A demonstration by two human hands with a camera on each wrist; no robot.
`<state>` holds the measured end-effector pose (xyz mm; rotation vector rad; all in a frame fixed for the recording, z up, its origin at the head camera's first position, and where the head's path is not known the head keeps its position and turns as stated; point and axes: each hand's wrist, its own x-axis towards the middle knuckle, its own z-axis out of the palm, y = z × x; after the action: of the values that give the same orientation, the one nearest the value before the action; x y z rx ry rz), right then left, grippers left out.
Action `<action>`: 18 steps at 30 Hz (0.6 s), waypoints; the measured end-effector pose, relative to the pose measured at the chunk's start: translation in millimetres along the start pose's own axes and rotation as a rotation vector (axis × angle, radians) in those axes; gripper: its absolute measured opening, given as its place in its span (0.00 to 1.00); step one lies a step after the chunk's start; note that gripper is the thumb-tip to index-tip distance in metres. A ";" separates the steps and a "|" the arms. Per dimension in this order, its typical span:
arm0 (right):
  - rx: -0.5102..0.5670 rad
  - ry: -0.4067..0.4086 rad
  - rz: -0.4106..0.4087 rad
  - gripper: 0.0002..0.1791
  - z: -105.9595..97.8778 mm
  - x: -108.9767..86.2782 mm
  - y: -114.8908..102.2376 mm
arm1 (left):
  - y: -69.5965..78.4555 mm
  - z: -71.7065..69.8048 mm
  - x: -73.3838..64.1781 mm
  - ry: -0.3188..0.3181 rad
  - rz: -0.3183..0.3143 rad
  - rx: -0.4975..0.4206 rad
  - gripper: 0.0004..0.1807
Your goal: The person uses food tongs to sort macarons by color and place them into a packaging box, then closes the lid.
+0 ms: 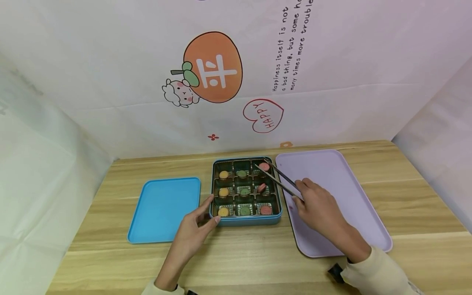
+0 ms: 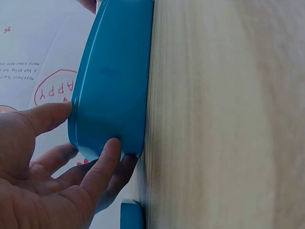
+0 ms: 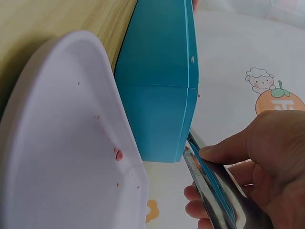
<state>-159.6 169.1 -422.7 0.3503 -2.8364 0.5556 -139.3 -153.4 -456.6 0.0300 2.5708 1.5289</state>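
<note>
A blue tin box (image 1: 241, 222) holds a plastic insert of small compartments, with yellow macarons (image 1: 223, 191) at left, green macarons (image 1: 245, 210) down the middle and pink ones at right. My left hand (image 1: 192, 229) touches the box's front left corner, thumb and fingers spread with their tips on its walls. In my right hand (image 1: 320, 204) I hold metal tongs (image 1: 284, 179) over the box. Their spread tips stand either side of a pink macaron (image 1: 264, 166) in the back right compartment; contact is unclear. Another pink macaron (image 1: 261, 188) leans on edge in the middle right compartment.
Right of the box lies a lilac tray (image 1: 346, 196); pink crumbs (image 3: 118, 154) dot its surface. A blue lid (image 1: 166, 209) lies at left on the wooden table (image 1: 243, 258). Behind the table hangs a printed white cloth (image 1: 140, 69).
</note>
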 end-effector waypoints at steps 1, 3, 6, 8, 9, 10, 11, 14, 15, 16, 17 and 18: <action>-0.003 0.000 -0.001 0.21 0.1 0.2 -0.4 | 0.0 -0.2 0.0 0.001 -0.001 -0.001 0.36; -0.007 0.000 -0.002 0.21 0.4 0.6 -1.0 | -0.5 -0.5 0.1 0.003 -0.004 0.000 0.36; -0.008 -0.001 -0.002 0.21 0.4 0.8 -1.1 | -0.8 0.2 0.5 0.004 -0.005 -0.003 0.36; -0.010 0.000 -0.004 0.21 0.4 0.9 -1.2 | -1.4 0.4 0.9 0.005 -0.005 -0.004 0.36; -0.010 0.000 -0.004 0.21 0.3 1.0 -1.2 | -1.5 0.5 1.2 0.006 -0.007 -0.006 0.36; -0.010 -0.001 -0.005 0.21 0.3 1.0 -1.3 | -1.8 0.6 1.5 0.007 -0.007 -0.007 0.36; -0.010 -0.001 -0.005 0.21 0.2 1.0 -1.4 | -1.9 0.6 1.7 0.008 -0.009 -0.006 0.36; -0.011 -0.002 -0.003 0.21 0.0 0.7 -1.5 | -3.0 0.7 2.7 0.009 -0.011 -0.004 0.37; -0.011 -0.002 -0.003 0.21 -0.1 0.5 -1.5 | -3.0 0.7 2.9 0.009 -0.013 -0.005 0.37; -0.010 -0.001 -0.002 0.21 -0.2 0.2 -1.5 | -3.2 0.7 3.0 0.009 -0.012 -0.005 0.37; -0.008 0.000 -0.001 0.21 -0.3 0.0 -1.5 | -3.2 0.7 3.1 0.008 -0.010 -0.004 0.37; -0.007 0.002 -0.002 0.21 -0.4 -0.2 -1.5 | -3.6 0.8 3.3 0.008 -0.008 -0.005 0.37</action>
<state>-158.9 168.0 -421.8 0.3502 -2.8349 0.5449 -142.2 -154.1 -460.5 0.0122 2.5706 1.5353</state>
